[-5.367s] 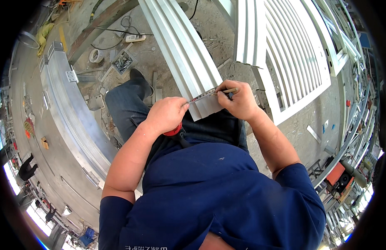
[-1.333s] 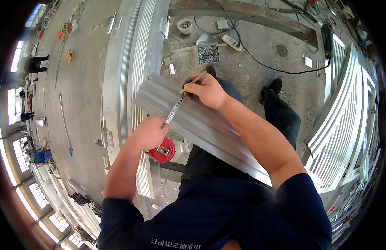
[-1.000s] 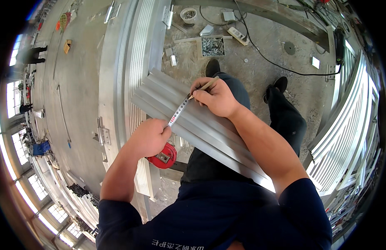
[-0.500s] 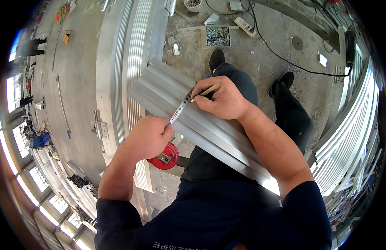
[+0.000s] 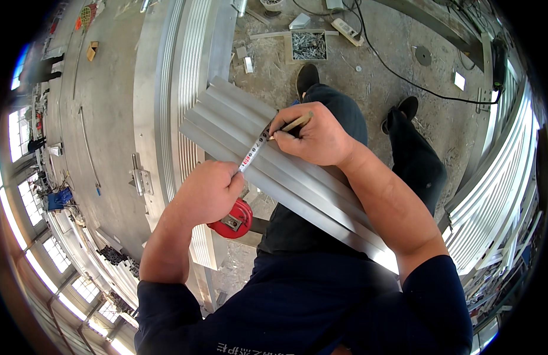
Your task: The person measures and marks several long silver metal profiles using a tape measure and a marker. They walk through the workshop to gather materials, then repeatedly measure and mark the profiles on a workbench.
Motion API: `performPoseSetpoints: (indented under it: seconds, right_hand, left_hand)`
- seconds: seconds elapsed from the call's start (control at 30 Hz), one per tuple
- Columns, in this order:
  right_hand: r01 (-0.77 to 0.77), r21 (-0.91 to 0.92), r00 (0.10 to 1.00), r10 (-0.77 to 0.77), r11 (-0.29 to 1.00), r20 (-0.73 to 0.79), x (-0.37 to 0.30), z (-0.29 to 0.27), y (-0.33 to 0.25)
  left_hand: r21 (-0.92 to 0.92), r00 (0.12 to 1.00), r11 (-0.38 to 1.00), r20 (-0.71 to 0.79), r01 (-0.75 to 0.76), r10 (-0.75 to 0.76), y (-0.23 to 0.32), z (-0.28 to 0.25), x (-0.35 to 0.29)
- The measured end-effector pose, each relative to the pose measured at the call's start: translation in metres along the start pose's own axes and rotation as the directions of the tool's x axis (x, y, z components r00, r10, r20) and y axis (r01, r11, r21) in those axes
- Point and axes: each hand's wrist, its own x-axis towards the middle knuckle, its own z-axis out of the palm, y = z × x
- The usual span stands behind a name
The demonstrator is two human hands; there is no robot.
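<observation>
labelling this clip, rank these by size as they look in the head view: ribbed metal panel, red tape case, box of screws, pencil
1. Ribbed metal panel, largest
2. Red tape case and box of screws: too alike to rank, the case looking nearer the camera
3. Pencil: smallest, thin

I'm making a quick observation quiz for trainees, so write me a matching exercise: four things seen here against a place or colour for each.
1. Pencil
2. Tape-measure case
3. Ridged metal panel
4. Box of metal fasteners

A. On the floor
B. Under the tape blade
C. In the right hand
D. Red, beside the left hand

Pairs: 1-C, 2-D, 3-B, 4-A
</observation>
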Motion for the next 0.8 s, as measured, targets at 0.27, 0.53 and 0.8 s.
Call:
performPoseSetpoints:
  seconds: [0.27,0.53,0.8]
  right_hand:
    - [-0.111,0.052,0.993,0.109,0.992,0.042,-0.0014,-0.0032,-0.0014]
    - [-0.072,0.081,0.997,0.073,0.994,-0.01,-0.0001,-0.0012,-0.0014]
    - [-0.062,0.017,0.998,0.061,0.998,0.026,0.001,0.0002,-0.0011]
  left_hand:
    - [0.001,1.0,1.0,0.003,0.008,-0.008,-0.0011,0.0004,0.0001]
    - [0.001,1.0,1.0,0.006,0.008,-0.008,-0.0004,-0.0009,0.0013]
    - [-0.009,0.999,0.999,0.011,0.037,-0.037,0.0015,-0.0009,-0.0001]
